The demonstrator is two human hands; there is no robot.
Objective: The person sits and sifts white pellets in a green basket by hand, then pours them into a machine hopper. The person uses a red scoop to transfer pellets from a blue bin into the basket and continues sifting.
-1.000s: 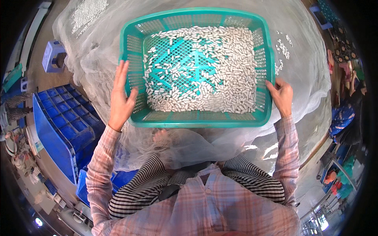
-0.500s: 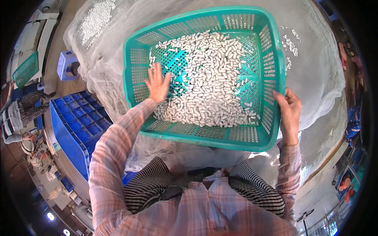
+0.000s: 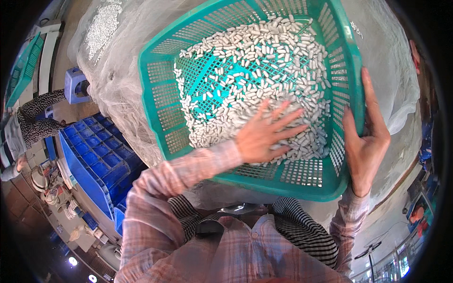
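Observation:
A large green plastic basket (image 3: 163, 78) with slotted walls and a lattice bottom is in front of me, slightly tilted. Inside lie a great many small white capsule-shaped pieces (image 3: 269, 37), spread unevenly, with bare lattice showing at the left and middle. My left hand (image 3: 266, 134) rests palm down among the pieces at the near right, fingers spread, slightly blurred. At the right wall, my right hand (image 3: 370, 139) grips the basket's rim, thumb on the inner side and fingers along the outside.
Pale netting (image 3: 125, 85) lies beneath the basket, with another pile of white pieces (image 3: 101, 30) at the far left. A blue compartmented crate (image 3: 96, 151) and a light blue stool (image 3: 75, 85) stand to the left. Another person's patterned legs (image 3: 40, 108) show at the left edge.
My left hand has swept from the basket's left side to its near right. Pieces have shifted, uncovering more lattice in the middle. The basket appears more tilted and nearer to me.

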